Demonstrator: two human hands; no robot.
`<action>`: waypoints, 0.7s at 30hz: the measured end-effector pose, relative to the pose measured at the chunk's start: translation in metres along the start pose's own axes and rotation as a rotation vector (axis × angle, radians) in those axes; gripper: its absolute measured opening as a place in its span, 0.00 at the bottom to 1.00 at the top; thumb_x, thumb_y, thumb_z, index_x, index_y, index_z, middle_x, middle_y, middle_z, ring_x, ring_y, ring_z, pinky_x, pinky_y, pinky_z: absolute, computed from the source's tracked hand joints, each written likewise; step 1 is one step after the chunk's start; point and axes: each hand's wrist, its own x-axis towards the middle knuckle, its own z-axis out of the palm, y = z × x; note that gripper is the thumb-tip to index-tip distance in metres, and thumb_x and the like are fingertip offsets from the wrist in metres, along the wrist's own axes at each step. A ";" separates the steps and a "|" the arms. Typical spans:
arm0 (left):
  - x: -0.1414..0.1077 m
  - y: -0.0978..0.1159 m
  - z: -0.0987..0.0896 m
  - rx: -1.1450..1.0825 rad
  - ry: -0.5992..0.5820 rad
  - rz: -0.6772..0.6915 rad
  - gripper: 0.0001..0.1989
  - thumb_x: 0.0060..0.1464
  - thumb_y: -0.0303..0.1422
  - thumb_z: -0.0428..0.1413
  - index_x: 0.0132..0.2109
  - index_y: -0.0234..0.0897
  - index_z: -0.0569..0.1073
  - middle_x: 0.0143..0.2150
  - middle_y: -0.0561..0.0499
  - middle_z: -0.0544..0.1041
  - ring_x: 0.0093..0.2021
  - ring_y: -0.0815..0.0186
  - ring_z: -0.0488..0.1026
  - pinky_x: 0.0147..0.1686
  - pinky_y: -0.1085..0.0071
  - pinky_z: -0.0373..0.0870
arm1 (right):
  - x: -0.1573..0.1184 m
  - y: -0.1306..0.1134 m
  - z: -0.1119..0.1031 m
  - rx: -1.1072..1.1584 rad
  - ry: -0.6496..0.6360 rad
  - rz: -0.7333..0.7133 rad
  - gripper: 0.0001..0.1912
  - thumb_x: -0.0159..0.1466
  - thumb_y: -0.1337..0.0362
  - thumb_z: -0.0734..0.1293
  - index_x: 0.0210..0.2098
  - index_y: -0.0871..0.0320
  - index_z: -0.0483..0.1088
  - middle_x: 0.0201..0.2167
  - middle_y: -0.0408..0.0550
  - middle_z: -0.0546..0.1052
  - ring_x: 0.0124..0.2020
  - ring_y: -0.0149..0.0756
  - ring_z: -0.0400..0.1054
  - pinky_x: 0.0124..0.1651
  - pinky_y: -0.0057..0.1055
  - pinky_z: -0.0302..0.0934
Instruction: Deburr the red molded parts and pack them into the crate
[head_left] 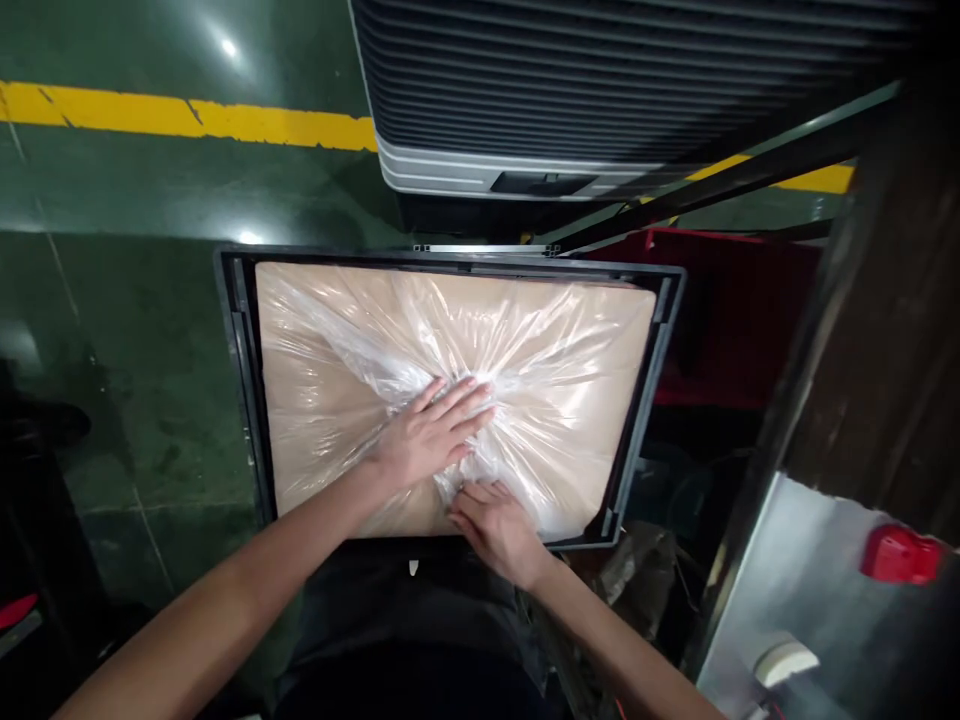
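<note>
A dark grey crate [244,380] stands in front of me, filled by a tan cardboard-coloured block [307,430]. Clear plastic film [540,350] covers the block, its creases gathering toward the middle. My left hand [435,425] lies on the gathered film with its fingers stretched out. Just below it, nearer to me, my right hand [499,520] has curled fingers at the gathered plastic film; the fingertips seem to pinch a fold of it. What lies under the film's gathered centre is hidden by my hands.
Beyond the crate rises a stack of dark ribbed trays [600,90] with a light grey edge. A yellow line [187,115] crosses the green floor [135,320]. At right are a red panel [735,310], a brown post [847,350] and a pale surface with a red object [900,553].
</note>
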 end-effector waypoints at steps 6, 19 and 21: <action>0.010 -0.009 0.021 -0.107 -0.057 -0.043 0.30 0.73 0.42 0.46 0.77 0.47 0.54 0.82 0.51 0.47 0.81 0.55 0.45 0.79 0.47 0.43 | 0.012 0.016 0.008 0.023 0.045 0.176 0.09 0.75 0.61 0.63 0.38 0.54 0.70 0.39 0.46 0.76 0.42 0.37 0.70 0.49 0.34 0.63; 0.017 0.005 -0.002 0.025 -0.153 -0.107 0.31 0.69 0.33 0.46 0.77 0.44 0.55 0.81 0.47 0.45 0.81 0.49 0.44 0.78 0.43 0.45 | 0.047 -0.056 0.021 -0.258 0.199 0.584 0.21 0.66 0.69 0.64 0.57 0.66 0.71 0.52 0.66 0.78 0.53 0.59 0.72 0.56 0.55 0.66; 0.018 0.011 -0.011 0.069 -0.177 -0.128 0.31 0.68 0.31 0.45 0.76 0.43 0.56 0.80 0.47 0.46 0.81 0.49 0.45 0.78 0.44 0.46 | 0.049 -0.066 0.012 -0.322 0.181 0.589 0.20 0.66 0.67 0.67 0.56 0.65 0.73 0.50 0.65 0.79 0.51 0.57 0.74 0.54 0.54 0.69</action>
